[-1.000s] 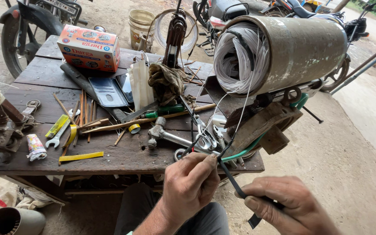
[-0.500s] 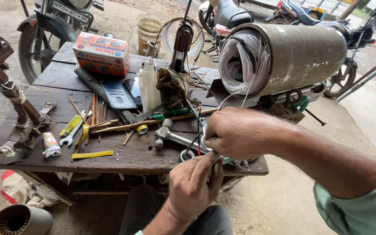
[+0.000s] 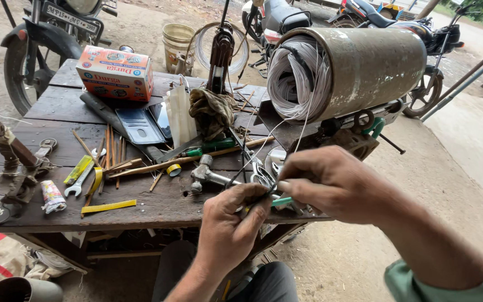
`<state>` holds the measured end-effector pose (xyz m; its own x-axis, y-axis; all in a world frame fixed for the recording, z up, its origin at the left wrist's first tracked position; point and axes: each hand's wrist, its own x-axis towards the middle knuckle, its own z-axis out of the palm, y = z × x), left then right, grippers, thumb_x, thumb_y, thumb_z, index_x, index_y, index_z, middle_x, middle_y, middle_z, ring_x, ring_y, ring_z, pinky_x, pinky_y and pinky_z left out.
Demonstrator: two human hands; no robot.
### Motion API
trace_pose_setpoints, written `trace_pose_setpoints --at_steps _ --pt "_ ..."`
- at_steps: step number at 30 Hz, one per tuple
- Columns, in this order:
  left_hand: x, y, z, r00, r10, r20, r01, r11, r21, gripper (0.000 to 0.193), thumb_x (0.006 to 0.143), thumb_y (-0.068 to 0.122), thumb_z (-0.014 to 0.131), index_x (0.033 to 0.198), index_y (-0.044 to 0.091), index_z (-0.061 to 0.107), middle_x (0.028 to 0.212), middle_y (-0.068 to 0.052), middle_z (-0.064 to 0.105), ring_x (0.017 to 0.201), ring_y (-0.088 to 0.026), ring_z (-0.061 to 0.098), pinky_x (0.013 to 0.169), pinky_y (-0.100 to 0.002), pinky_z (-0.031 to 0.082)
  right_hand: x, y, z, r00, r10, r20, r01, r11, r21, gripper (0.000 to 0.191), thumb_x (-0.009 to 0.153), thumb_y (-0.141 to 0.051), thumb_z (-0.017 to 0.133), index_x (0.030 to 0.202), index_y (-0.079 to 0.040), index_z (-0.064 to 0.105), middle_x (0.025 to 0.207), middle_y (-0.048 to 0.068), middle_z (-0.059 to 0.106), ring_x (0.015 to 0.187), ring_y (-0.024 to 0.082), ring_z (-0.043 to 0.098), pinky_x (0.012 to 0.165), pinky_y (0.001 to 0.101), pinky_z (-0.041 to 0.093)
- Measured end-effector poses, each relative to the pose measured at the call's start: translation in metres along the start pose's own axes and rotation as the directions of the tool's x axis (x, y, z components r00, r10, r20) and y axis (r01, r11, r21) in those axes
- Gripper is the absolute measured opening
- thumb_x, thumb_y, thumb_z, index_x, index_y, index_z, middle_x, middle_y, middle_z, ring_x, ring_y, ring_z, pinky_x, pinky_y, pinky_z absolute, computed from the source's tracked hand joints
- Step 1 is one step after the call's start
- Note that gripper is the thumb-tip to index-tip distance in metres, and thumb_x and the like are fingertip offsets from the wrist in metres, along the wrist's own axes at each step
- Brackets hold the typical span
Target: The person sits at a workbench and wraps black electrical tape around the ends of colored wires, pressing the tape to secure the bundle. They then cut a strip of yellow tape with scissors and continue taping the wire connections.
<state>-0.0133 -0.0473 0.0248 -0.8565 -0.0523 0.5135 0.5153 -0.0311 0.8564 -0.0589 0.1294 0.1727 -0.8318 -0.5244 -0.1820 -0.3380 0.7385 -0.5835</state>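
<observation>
Thin wire [image 3: 264,197] pinched between fingers [image 3: 259,202]

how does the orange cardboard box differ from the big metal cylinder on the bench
The orange cardboard box is rectangular with colourful print; the big metal cylinder is round, dull and stained. The box is closed and lies flat on the dark wooden workbench at its far left; the cylinder lies on its side at the right, its open end packed with coiled white wire. Both rest on the bench.

Soft, even daylight fills the scene, brightest on the pale ground at two o'clock. The dark wooden workbench [image 3: 141,207] sits in mild shade with faint shadows. Focus is sharp; wide-angle bending stretches the edges.
</observation>
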Motion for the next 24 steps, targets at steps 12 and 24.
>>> trace_pose_setpoints --at_steps 12,24 --pt "0.003 -0.003 -0.013 0.945 -0.164 0.283 0.283 0.842 -0.460 0.026 0.092 0.003 0.071 0.116 -0.008 0.073 0.097 -0.010 0.078 0.085 -0.009 0.072 0.074 -0.023 0.062 -0.015 0.042 0.079 0.951 -0.198 -0.237 0.309 0.586 0.749 0.080 0.079 -0.004 0.079 0.141 -0.007 0.029 0.129 0.015 0.061 0.121 0.019 0.065 0.106 0.0384 0.058" --pt "-0.003 -0.007 -0.010 0.938 -0.244 0.245 0.331 0.839 -0.432 0.027 0.093 0.005 0.070 0.117 -0.007 0.074 0.089 -0.009 0.077 0.072 -0.005 0.065 0.061 -0.019 0.053 -0.023 0.048 0.102 0.892 0.027 -0.451 0.310 0.688 0.656 0.084 0.074 0.007 0.080 0.147 -0.005 0.039 0.095 0.007 0.062 0.089 0.012 0.063 0.081 0.0276 0.058"
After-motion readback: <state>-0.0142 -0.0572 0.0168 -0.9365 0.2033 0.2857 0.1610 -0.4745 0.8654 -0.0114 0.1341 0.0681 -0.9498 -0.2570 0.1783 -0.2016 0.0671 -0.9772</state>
